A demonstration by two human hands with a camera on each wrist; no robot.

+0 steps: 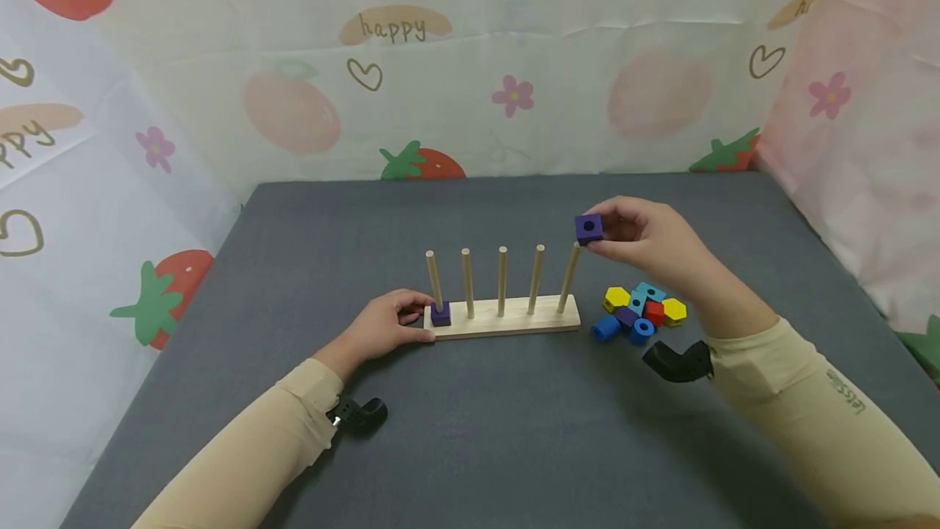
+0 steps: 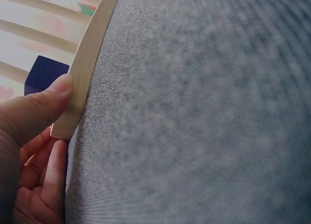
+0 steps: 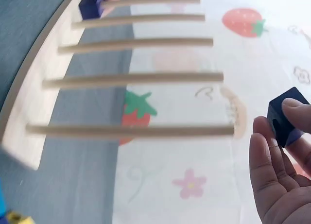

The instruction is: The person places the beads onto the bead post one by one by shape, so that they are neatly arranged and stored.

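Observation:
A pale wooden peg board (image 1: 514,318) with several upright pegs stands mid-table. One purple cube (image 1: 441,315) is threaded on its leftmost peg, down at the base. My left hand (image 1: 385,321) grips the board's left end, thumb along the front edge in the left wrist view. Up by the top of the rightmost peg, my right hand (image 1: 646,239) pinches a second purple cube (image 1: 589,228) between thumb and fingers. The hole in this cube faces the head camera. In the right wrist view the held cube (image 3: 284,114) is apart from the pegs.
Right of the board lies a pile of loose beads: yellow hexagons (image 1: 674,312), blue cylinders (image 1: 605,328), a red bead (image 1: 654,313), light blue cubes (image 1: 637,301) and a purple one (image 1: 627,317). A grey cloth (image 1: 470,431) covers the table. Printed curtains (image 1: 551,47) hang behind.

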